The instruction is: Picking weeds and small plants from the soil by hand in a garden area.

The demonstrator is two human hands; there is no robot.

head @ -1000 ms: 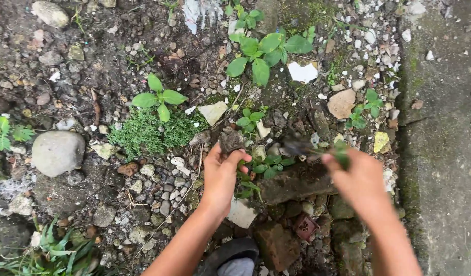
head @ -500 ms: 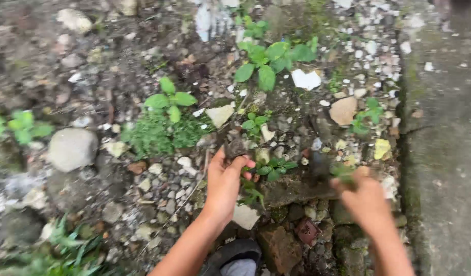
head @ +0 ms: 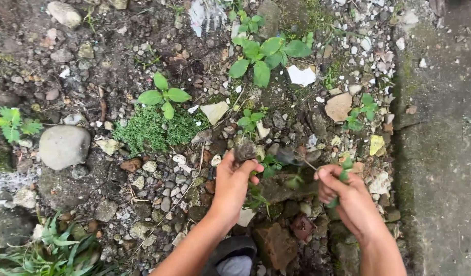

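Stony, damp ground (head: 92, 66) lies under you, strewn with pebbles, broken brick, moss and small leafy weeds, with a concrete strip (head: 445, 143) along the right edge. No containers show. Your left hand (head: 233, 185) has its grip closed on a dark clod of soil (head: 244, 151) above the pebbles. Your right hand (head: 345, 197) pinches a pulled green weed (head: 343, 168), its thin root pointing left.
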